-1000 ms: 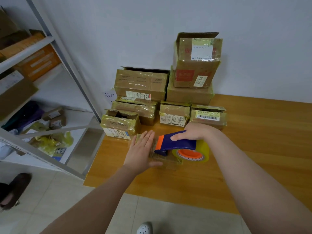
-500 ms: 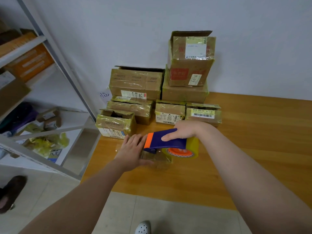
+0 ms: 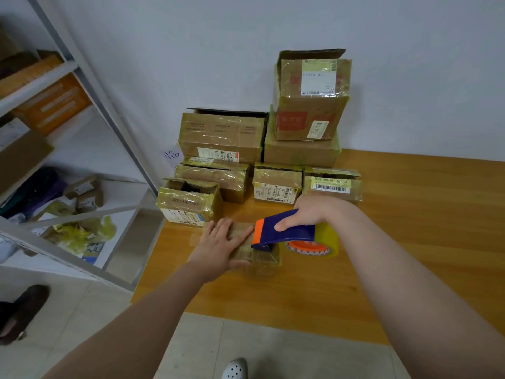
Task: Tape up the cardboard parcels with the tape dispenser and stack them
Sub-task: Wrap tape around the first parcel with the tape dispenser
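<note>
A small flat cardboard parcel lies on the wooden table near its left front corner. My left hand presses flat on the parcel's left half, fingers straight. My right hand grips the blue and orange tape dispenser, whose orange front edge rests on the parcel top. The dispenser's roll of clear yellowish tape hangs at the parcel's right side. Several taped parcels stand in rows behind it, against the wall.
At the back, a tall parcel with an open flap sits on a wider box. A grey metal shelf rack holding boxes and bags stands left of the table. Tiled floor lies below the table's front edge.
The dispenser has slid leftward along the parcel top. My left hand has stayed pressed on the parcel's left half, shifting slightly with it.
</note>
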